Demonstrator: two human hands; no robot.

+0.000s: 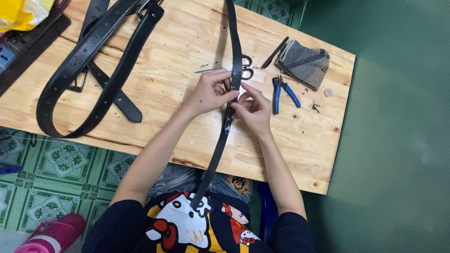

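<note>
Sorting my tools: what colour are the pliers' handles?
Blue, on the pliers; head view shows it best.

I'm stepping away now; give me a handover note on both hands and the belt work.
Left hand and right hand both pinch the narrow black leather strap, which runs across the pale wooden table into the lap.
Black-handled scissors lie just behind the hands; blue-handled pliers to their right.
Small studs show on the strap at the fingers; progress beyond that is unclear.
Wide black belts lie untouched at left.
</note>
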